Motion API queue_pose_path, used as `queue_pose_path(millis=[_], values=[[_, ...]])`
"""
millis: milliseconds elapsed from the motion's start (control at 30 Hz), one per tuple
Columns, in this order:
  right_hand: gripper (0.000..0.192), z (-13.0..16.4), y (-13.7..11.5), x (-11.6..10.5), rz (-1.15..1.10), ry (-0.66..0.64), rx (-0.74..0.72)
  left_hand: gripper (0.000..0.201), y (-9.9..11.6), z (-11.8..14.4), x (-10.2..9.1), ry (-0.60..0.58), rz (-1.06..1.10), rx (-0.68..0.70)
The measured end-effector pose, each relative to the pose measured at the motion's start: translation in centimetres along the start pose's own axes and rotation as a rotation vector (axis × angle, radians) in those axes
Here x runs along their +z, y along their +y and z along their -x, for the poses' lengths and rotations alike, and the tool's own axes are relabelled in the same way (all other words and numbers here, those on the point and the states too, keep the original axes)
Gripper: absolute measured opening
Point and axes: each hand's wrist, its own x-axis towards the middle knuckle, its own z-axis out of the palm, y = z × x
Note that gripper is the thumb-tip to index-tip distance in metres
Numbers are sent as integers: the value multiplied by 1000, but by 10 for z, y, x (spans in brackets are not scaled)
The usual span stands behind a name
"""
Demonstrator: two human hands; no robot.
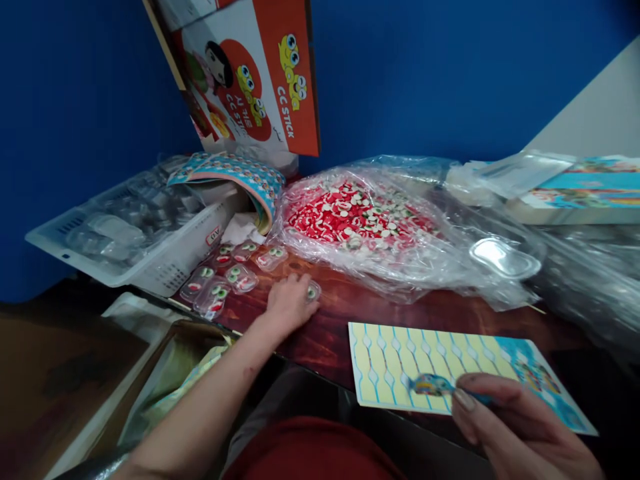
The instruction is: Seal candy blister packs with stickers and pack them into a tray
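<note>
My right hand (520, 427) pinches a small colourful sticker (431, 385) between thumb and finger, above the sticker sheet (380, 340). Much of that sheet is bare yellow backing, with printed stickers left at its right end. On the dark red table, my left hand (293, 301) is closed over a small clear plastic case (313, 291), partly hidden by the fingers. Left of this hand lie several similar clear cases (241, 279) with green, white and red pieces inside.
A clear bag (360, 220) of red and white pieces lies behind. At left stand a white plastic basket (170, 260) of clear cases and a blue patterned roll (240, 170). An orange-and-white carton (295, 127) rises behind; an open box (150, 373) sits below the table edge.
</note>
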Motion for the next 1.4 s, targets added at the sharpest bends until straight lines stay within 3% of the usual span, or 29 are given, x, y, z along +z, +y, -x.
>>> queue_pose_path(millis=[100,167,267,367,433,533,600,667,767,867,933,1133,1400], values=[[23,-8,-7,15,-61,-71,53,48,33,11,12,41,86,-135],[24,-12,-8,20,-91,-87,76,53,40,16,15,52,168,-183],[26,-16,-8,24,-92,-89,116,56,26,27,13,126,353,-225],[26,-19,-10,33,-88,-110,143,46,1,44,5,226,702,-227],[24,-21,-15,45,-97,-160,134,45,-6,58,-2,122,1007,-178],[21,-24,-26,65,-99,-262,111,50,-2,70,-9,-152,1333,-116],[20,-25,-32,76,-95,-312,91,51,4,71,-8,-218,1452,-148],[20,-27,-34,83,-79,-324,76,38,7,65,-6,-233,1510,-211],[21,-33,-31,92,12,-279,65,22,3,50,-2,-186,1393,-229],[22,-46,-20,104,94,-215,15,15,-3,33,-1,-8,1048,-164],[26,-57,-12,113,147,-181,-32,13,-5,23,0,48,862,-146],[13,-76,0,129,436,-165,-159,15,-4,8,1,71,667,-174],[8,-82,2,137,634,-215,-245,14,-6,1,1,51,539,-177]])
